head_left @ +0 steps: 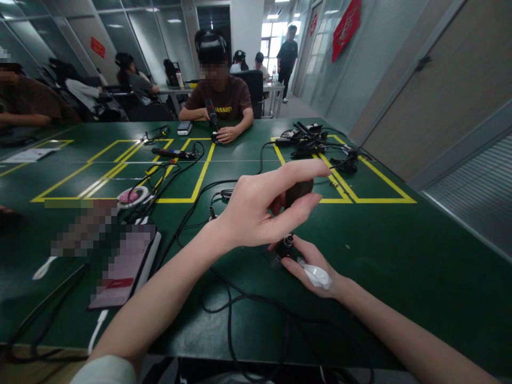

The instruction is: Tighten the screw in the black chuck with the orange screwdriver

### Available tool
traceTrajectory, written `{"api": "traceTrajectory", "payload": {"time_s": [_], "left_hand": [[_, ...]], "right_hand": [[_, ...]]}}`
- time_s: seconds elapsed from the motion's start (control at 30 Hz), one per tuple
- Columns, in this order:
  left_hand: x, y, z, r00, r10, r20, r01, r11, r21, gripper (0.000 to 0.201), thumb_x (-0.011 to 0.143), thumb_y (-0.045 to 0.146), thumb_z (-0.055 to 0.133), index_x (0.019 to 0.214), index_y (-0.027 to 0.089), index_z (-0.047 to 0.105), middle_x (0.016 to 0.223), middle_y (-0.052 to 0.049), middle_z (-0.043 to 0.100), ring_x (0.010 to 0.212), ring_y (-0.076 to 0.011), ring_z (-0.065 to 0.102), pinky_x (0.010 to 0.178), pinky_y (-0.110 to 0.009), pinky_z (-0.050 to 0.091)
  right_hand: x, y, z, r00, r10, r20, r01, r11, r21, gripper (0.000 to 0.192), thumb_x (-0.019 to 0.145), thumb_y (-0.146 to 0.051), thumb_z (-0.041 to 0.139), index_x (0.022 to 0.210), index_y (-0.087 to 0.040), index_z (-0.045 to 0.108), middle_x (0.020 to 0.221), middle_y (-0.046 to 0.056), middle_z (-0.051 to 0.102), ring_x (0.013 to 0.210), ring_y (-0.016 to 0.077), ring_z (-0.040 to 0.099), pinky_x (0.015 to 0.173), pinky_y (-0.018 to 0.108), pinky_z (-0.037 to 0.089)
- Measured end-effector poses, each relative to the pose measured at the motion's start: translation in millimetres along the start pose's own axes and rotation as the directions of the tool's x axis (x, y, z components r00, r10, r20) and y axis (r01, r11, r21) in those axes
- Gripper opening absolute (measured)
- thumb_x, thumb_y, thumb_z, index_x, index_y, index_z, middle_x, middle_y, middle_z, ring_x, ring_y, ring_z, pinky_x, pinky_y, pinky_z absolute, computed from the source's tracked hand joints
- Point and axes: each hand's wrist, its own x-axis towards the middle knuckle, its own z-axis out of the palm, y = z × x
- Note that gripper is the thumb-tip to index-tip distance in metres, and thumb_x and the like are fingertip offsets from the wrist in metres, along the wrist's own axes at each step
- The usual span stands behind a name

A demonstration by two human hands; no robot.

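Observation:
My left hand (pixel 260 205) is raised over the middle of the table, thumb and forefinger curved around a dark rounded piece (pixel 300 193). My fingers cover much of that piece, so its kind is unclear. Lower and a little to the right, my right hand (pixel 310 261) grips a small black part with a ringed metal post (pixel 286 244) sticking up. Against the right palm lies a crumpled white plastic-looking scrap (pixel 318 276). The two held parts are apart.
Black cables (pixel 256 296) loop across the green table (pixel 400 256). A phone (pixel 124 266) lies at left, near a white tape roll (pixel 138 197). Cabled black tools (pixel 306 138) are piled at far right. Opposite, a person (pixel 224 96) holds a power screwdriver (pixel 211 112).

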Motion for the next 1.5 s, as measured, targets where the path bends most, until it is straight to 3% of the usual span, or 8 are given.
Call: {"api": "traceTrajectory", "payload": {"time_s": [0.23, 0.43, 0.57, 0.7, 0.9, 1.03, 1.23, 1.5], "left_hand": [[-1.2, -0.6, -3.1, 0.998, 0.000, 0.064, 0.004, 0.998, -0.058, 0.032, 0.102, 0.022, 0.051, 0.132, 0.015, 0.059, 0.115, -0.007, 0.077, 0.073, -0.0073, 0.068, 0.069, -0.022, 0.057], [1.9, 1.4, -6.6, 0.996, -0.012, 0.093, 0.015, 1.000, -0.026, 0.038, 0.100, 0.016, 0.051, 0.137, 0.019, 0.059, 0.096, 0.000, 0.077, 0.065, -0.0077, 0.068, 0.061, -0.022, 0.054], [4.2, 0.3, -8.1, 0.997, 0.046, 0.065, -0.050, 0.996, 0.073, 0.034, 0.097, 0.016, 0.059, 0.130, 0.019, 0.064, 0.123, -0.003, 0.079, 0.080, -0.0075, 0.076, 0.079, -0.018, 0.061], [4.9, -1.8, -8.4, 0.995, 0.090, 0.052, -0.095, 0.989, 0.112, 0.028, 0.098, 0.018, 0.063, 0.125, 0.015, 0.066, 0.125, -0.006, 0.079, 0.092, -0.0083, 0.079, 0.090, -0.016, 0.061], [2.7, -1.6, -8.3, 0.991, 0.042, 0.129, -0.059, 0.990, 0.126, 0.046, 0.097, 0.021, 0.056, 0.142, 0.021, 0.057, 0.096, -0.001, 0.079, 0.068, -0.0084, 0.070, 0.067, -0.020, 0.057], [1.9, -0.1, -10.4, 0.981, -0.048, 0.191, 0.045, 0.999, 0.018, 0.063, 0.091, 0.014, 0.049, 0.153, 0.025, 0.048, 0.085, 0.002, 0.073, 0.073, -0.0128, 0.073, 0.069, -0.024, 0.060], [1.6, -1.2, -13.7, 0.986, -0.053, 0.159, 0.042, 0.997, 0.071, 0.055, 0.093, 0.018, 0.062, 0.147, 0.025, 0.054, 0.114, -0.003, 0.079, 0.065, -0.0090, 0.068, 0.059, -0.022, 0.056], [3.5, 2.2, -16.4, 0.988, -0.054, 0.144, 0.034, 0.990, 0.133, 0.035, 0.094, 0.026, 0.068, 0.128, 0.018, 0.064, 0.103, -0.001, 0.080, 0.067, -0.0054, 0.069, 0.067, -0.016, 0.055]], "right_hand": [[0.3, 0.9, 1.8, 0.999, -0.027, -0.027, 0.027, 1.000, -0.001, 0.026, 0.101, -0.028, 0.061, 0.124, -0.019, 0.069, 0.124, 0.014, 0.079, 0.110, 0.0293, 0.077, 0.102, 0.043, 0.061], [0.9, 0.3, 1.5, 0.999, -0.035, -0.011, 0.035, 0.999, -0.003, 0.026, 0.102, -0.028, 0.060, 0.125, -0.019, 0.069, 0.123, 0.014, 0.079, 0.110, 0.0287, 0.077, 0.103, 0.043, 0.060], [1.1, 0.2, 0.9, 1.000, -0.024, 0.002, 0.024, 1.000, -0.007, 0.031, 0.101, -0.027, 0.060, 0.129, -0.018, 0.067, 0.119, 0.014, 0.080, 0.108, 0.0279, 0.077, 0.101, 0.042, 0.061], [1.2, 0.1, 1.3, 1.000, -0.017, -0.001, 0.017, 1.000, -0.006, 0.029, 0.100, -0.026, 0.061, 0.127, -0.018, 0.067, 0.118, 0.014, 0.080, 0.105, 0.0279, 0.077, 0.099, 0.042, 0.061], [1.6, -0.9, 3.0, 0.999, -0.022, -0.032, 0.021, 1.000, -0.019, 0.025, 0.098, -0.026, 0.061, 0.122, -0.020, 0.067, 0.111, 0.012, 0.080, 0.097, 0.0277, 0.077, 0.091, 0.040, 0.064], [1.6, -1.3, 2.8, 0.999, -0.018, -0.028, 0.017, 1.000, -0.016, 0.031, 0.098, -0.024, 0.062, 0.128, -0.021, 0.066, 0.111, 0.011, 0.081, 0.097, 0.0280, 0.077, 0.093, 0.042, 0.064], [0.8, 0.4, 3.2, 0.999, -0.033, -0.016, 0.032, 0.999, -0.013, 0.032, 0.099, -0.026, 0.061, 0.131, -0.019, 0.065, 0.115, 0.013, 0.080, 0.100, 0.0278, 0.078, 0.095, 0.041, 0.063], [-0.8, -1.1, 3.3, 1.000, -0.011, -0.019, 0.011, 1.000, -0.002, 0.031, 0.101, -0.030, 0.060, 0.130, -0.020, 0.065, 0.110, 0.012, 0.081, 0.094, 0.0280, 0.078, 0.091, 0.041, 0.065]]}}
